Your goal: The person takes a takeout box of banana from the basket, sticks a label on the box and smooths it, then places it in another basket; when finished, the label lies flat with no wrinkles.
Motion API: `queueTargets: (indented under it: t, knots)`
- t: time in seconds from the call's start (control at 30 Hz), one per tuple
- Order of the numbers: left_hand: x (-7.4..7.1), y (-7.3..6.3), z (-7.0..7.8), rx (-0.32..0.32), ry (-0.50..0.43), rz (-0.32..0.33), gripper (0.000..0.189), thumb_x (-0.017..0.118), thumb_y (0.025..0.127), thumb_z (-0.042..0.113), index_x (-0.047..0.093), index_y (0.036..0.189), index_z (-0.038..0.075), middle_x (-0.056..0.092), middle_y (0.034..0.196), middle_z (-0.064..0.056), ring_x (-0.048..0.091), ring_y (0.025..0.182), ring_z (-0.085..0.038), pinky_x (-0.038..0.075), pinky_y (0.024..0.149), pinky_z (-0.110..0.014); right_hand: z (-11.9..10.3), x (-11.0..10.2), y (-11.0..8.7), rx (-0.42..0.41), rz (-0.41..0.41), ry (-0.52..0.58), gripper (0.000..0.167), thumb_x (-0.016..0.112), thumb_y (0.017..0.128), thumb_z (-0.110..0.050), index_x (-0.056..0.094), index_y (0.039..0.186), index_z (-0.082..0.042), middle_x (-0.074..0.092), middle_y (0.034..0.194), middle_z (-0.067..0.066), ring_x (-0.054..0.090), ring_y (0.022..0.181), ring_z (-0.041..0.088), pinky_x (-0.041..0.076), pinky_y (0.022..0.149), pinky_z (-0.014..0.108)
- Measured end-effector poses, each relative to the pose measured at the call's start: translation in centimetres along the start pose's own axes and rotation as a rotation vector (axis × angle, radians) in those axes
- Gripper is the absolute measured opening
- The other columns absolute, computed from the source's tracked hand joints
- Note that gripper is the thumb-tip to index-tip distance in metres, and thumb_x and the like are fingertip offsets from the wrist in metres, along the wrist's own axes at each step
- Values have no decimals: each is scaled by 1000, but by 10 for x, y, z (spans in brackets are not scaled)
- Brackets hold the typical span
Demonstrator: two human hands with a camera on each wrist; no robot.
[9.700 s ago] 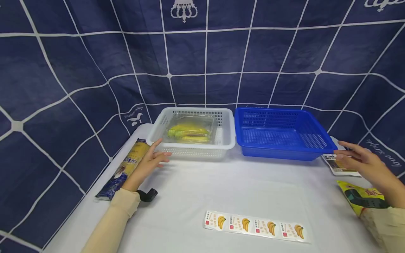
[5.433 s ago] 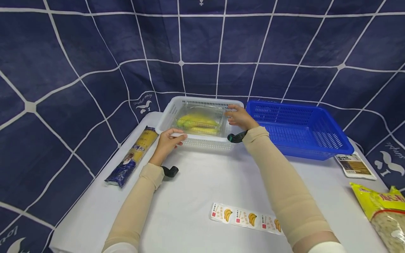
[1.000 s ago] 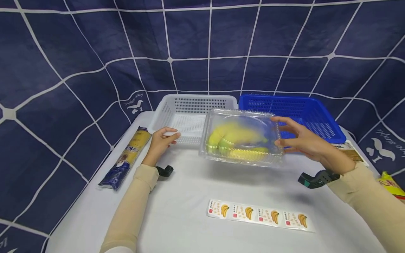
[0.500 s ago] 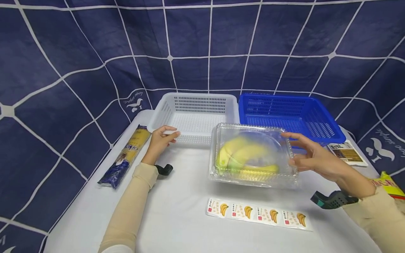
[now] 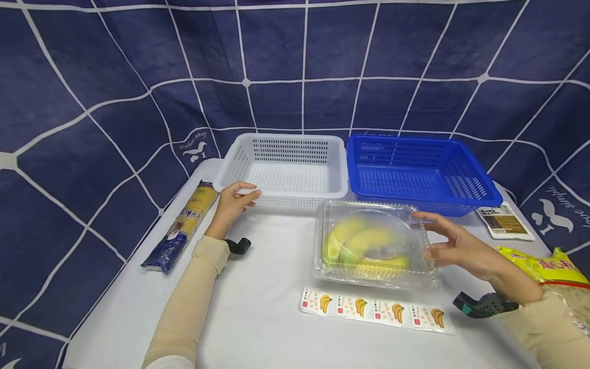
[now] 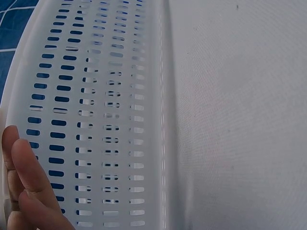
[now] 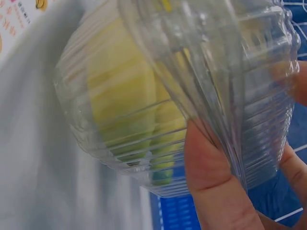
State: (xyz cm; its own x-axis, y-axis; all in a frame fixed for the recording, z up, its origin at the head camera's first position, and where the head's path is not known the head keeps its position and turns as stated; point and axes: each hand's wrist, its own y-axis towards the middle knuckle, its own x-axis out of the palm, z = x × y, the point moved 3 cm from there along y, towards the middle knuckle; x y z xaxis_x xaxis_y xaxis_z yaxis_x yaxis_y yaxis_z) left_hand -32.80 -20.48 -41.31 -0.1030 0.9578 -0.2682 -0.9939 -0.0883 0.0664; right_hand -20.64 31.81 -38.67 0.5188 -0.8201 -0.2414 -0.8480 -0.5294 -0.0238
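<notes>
A clear plastic clamshell box [image 5: 375,243] with yellow-green bananas [image 5: 364,246] inside is in front of the two baskets, low over the white table. My right hand [image 5: 465,251] holds it by its right edge. In the right wrist view the thumb [image 7: 208,167] presses the seam of the box, and the other fingers reach round the far side. My left hand [image 5: 232,205] grips the front left rim of a white perforated basket [image 5: 301,193], thumb in front and fingers over the edge. The left wrist view shows these fingers [image 6: 31,167] beside the slotted wall.
A blue basket [image 5: 419,202] stands right of the white one. A strip of banana stickers [image 5: 375,310] lies in front of the box. A pasta bag [image 5: 182,225] lies at the left, a flat packet [image 5: 504,223] and a yellow bag [image 5: 548,266] at the right.
The clamshell box has come out of the white basket in my right hand, and over the last second moved lower and towards me. My left hand stays on the basket rim.
</notes>
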Motion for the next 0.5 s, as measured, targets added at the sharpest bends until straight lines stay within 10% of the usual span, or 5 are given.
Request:
queueTargets:
  t: [0.17,0.5]
  knots:
    - [0,0,-1,-7,-7,5,36,82,99,22,72,128,3,78,83,0,70,72,-6,48,66,-23,9,0,5,61,-2,0,84,62,103,5,39,160,-52,2,163,50,73,104,16,63,83,36]
    - [0,1,-1,4,-8,1,37,82,99,22,72,129,2,79,97,-20,71,71,-6,48,64,-22,19,-6,18,92,-8,39,77,61,102,4,43,156,-46,6,166,45,66,111,18,63,86,39]
